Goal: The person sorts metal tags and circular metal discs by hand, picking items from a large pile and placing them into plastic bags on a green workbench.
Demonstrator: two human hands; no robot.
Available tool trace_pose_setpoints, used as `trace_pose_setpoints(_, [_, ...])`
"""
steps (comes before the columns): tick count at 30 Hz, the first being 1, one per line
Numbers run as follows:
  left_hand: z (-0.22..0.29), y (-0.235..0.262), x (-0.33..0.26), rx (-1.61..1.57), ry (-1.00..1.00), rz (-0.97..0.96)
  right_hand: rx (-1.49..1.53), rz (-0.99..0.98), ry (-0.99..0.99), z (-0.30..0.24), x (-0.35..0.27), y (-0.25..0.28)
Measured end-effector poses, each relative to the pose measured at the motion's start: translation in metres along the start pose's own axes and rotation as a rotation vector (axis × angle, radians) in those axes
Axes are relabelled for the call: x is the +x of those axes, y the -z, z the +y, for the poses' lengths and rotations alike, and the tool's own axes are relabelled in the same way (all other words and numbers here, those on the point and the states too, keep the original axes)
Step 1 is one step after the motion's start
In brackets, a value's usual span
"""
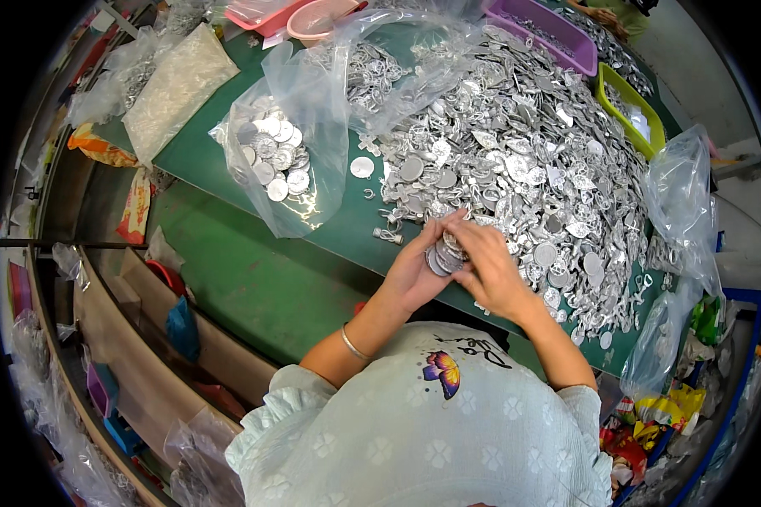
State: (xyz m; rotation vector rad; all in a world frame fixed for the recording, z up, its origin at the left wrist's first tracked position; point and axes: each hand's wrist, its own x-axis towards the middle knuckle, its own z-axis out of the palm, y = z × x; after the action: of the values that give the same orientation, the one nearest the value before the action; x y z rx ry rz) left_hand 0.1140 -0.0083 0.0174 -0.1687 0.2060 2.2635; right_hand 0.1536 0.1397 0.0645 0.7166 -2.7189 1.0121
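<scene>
Several silver discs (pixel 438 260) rest stacked in my left hand (pixel 416 269), whose fingers curl up around them. My right hand (pixel 492 264) bends over the same discs, its fingertips meeting those of the left; it is closed on them. Both hands are at the near edge of a large heap of silver metal pieces (pixel 516 144), with discs, leaf shapes and rings mixed in it. Left of the heap, a clear plastic bag (pixel 321 182) contains a group of similar round discs (pixel 275 152). One lone disc (pixel 362 167) lies on the green table between bag and heap.
The green table (pixel 203 156) carries a purple tray (pixel 558 29) and a yellow-green tray (pixel 651 118) at the back right. Pink basins (pixel 317 21) stand at the back. Clear plastic bags (pixel 685 203) hang at the right edge. A brown shelf (pixel 161 338) stands at left. Another person's hand (pixel 604 17) shows far right.
</scene>
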Motion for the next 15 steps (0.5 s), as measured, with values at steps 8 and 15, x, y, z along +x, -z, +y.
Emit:
trace_pose_setpoints(8, [0.000, 0.016, -0.006, -0.088, 0.095, 0.191, -0.023, 0.437, -0.243, 0.055, 0.038, 0.018])
trace_pose_setpoints(15, [-0.007, 0.007, -0.005, -0.001, 0.071, 0.274, -0.436, 0.058, -0.198, 0.094, 0.091, 0.013])
